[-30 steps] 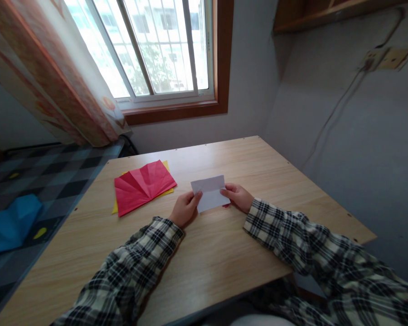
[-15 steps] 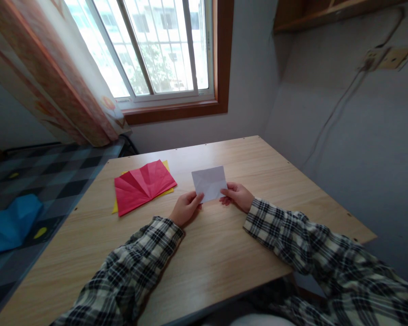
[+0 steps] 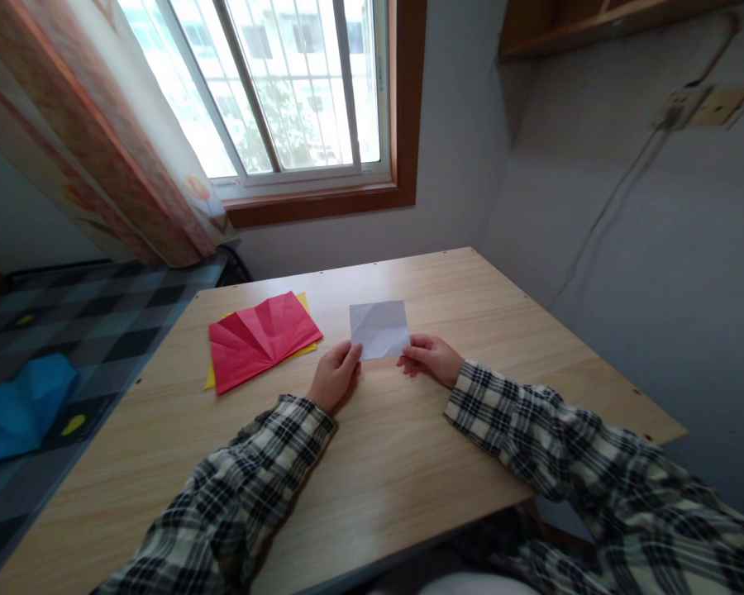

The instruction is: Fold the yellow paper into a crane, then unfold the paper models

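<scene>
Both hands are on the white paper [image 3: 379, 329] at mid-bench. The left hand [image 3: 335, 376] pinches its near left corner, fingers closed on the edge, and the right hand [image 3: 431, 358] grips the near right corner the same way. The sheet is creased, roughly square, with its far edge pointing toward the window [image 3: 285, 91]; whether it lies flat or is raised a little, I cannot tell.

The bench [image 3: 409, 463] is light wood grain, seen at an angle, with small dark dots along its edges. Toward the left edge, well apart from the hands, lies a red sheet [image 3: 261, 339], fan-creased, on top of a yellow sheet [image 3: 209, 379] that peeks out at its near and far corners.

Plaid sleeves [image 3: 533, 421] run from both wrists toward the near edge.

Beyond the far edge, a grey wall carries the barred window in a brown wooden frame, bright daylight outside. A patterned orange curtain [image 3: 87, 140] hangs to its left. On the right wall, a cable runs down from a socket [image 3: 713, 106] below a wooden shelf [image 3: 595, 25]. Left of the bench, a checked grey covering [image 3: 87, 322] holds a blue shape [image 3: 18, 409].
</scene>
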Demonstrator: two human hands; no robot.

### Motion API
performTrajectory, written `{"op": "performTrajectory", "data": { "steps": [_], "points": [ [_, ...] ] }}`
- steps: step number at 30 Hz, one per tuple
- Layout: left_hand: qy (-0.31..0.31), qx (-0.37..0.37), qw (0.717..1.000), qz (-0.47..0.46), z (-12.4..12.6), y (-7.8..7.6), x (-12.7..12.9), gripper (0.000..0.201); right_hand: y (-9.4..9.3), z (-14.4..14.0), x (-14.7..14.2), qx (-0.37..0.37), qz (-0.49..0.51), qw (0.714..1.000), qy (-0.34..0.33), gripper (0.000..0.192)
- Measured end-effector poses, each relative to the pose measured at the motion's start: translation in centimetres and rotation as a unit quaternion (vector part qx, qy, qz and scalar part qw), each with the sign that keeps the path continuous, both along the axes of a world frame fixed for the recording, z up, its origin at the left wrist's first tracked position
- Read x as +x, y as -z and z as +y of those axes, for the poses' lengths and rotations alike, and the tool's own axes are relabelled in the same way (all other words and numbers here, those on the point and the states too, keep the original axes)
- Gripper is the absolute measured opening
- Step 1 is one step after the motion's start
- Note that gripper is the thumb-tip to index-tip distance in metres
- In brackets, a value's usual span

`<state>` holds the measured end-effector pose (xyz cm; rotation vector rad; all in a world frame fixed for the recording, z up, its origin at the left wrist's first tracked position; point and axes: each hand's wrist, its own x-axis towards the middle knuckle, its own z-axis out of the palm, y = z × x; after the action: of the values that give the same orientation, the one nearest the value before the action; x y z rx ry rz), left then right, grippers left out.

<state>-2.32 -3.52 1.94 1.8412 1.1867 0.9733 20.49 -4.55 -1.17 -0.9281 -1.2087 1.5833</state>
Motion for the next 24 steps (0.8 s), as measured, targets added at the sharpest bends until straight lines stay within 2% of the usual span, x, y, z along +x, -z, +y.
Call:
{"op": "performTrajectory", "data": {
  "steps": [3, 7, 18, 21, 24],
  "points": [
    [0.001, -0.017, 0.999, -0.044, 0.1, 0.5, 0.0, 0.031, 0.2, 0.0, 0.0, 0.020, -0.008, 1.000, -0.002, 0.044],
    [0.009, -0.015, 0.998, -0.064, 0.3, 1.1, 0.1, 0.063, 0.4, -0.1, 0.0, 0.038, -0.027, 0.999, -0.003, 0.042],
    [0.116, -0.061, 0.990, -0.058, -0.2, 0.8, 0.0, 0.114, 0.4, -0.4, -0.3, 0.037, -0.057, 0.998, -0.009, 0.045],
    [0.111, -0.055, 0.991, -0.043, -0.1, 0.9, 0.0, 0.114, 0.4, -0.5, -0.4, 0.038, -0.071, 0.997, -0.004, 0.047],
    [0.096, -0.015, 0.995, -0.007, 0.2, 1.2, -0.2, 0.105, 0.1, -0.7, -0.5, 0.040, -0.094, 0.995, 0.000, 0.049]
  ]
}}
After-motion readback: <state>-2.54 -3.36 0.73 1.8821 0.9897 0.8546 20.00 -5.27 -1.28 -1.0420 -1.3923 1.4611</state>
